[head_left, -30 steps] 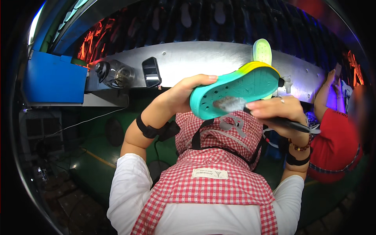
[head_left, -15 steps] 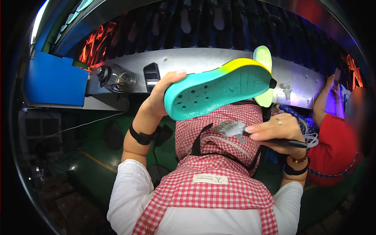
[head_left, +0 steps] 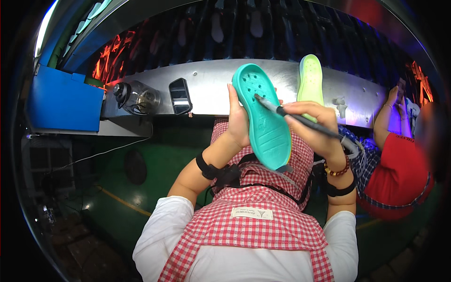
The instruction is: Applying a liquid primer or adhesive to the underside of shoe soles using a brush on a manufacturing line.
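A turquoise shoe sole (head_left: 271, 136) is tilted up in front of me, its inner face with small holes toward me. My left hand (head_left: 239, 120) grips it along its left side, with part of the fingers hidden behind it. My right hand (head_left: 317, 124) is closed around the dark handle of a brush (head_left: 268, 104). The bristles touch the sole's upper part near the holes. A thin clear tube runs beside the handle. Behind my right hand, a pale yellow-green sole (head_left: 310, 80) rests on the metal ledge.
The metal ledge (head_left: 211, 77) carries a clear bottle (head_left: 142, 97) and a black phone-like device (head_left: 180, 96). Beyond it runs a dark conveyor (head_left: 263, 40) with soles. A blue box (head_left: 66, 96) stands left. A co-worker in red (head_left: 392, 174) sits close on the right.
The turquoise sole has turned from lying crosswise to standing lengthwise, perforated end up. My right hand has raised the brush from below the sole onto its surface.
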Available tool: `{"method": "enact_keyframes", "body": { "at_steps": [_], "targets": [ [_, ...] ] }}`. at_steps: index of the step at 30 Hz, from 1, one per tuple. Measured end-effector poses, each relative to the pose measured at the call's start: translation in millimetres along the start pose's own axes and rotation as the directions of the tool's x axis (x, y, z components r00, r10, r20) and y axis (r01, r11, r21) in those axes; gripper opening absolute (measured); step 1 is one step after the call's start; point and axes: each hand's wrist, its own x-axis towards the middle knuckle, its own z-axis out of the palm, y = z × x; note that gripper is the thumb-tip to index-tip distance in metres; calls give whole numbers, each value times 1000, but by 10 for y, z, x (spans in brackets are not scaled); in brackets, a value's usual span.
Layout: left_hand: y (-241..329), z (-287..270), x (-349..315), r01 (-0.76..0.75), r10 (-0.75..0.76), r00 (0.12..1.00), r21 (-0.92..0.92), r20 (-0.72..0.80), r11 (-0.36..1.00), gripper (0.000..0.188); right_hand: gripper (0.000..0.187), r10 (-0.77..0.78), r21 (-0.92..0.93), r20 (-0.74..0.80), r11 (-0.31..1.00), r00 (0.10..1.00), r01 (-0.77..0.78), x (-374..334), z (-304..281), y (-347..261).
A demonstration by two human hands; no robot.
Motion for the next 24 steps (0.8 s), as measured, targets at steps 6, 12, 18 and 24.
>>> {"method": "enact_keyframes", "body": {
  "at_steps": [6, 12, 18, 24],
  "targets": [
    [193, -94, -56, -57, 60, 997, -71, 42, 996, 95, 20, -341, -260, 286, 872, 896, 415, -208, 15, -185],
    [167, 185, -140, -198, 199, 979, -21, 45, 980, 96, 16, -135, 19, -10, 991, 991, 135, 67, -22, -301],
    [215, 132, -118, -239, 253, 963, -131, 99, 962, 95, 19, -257, 234, 278, 953, 926, 193, 11, -15, -395],
    [361, 141, -116, -380, 392, 897, -100, 202, 920, 86, 18, -271, 101, 216, 962, 938, 255, -18, -18, -366]
  ]
}}
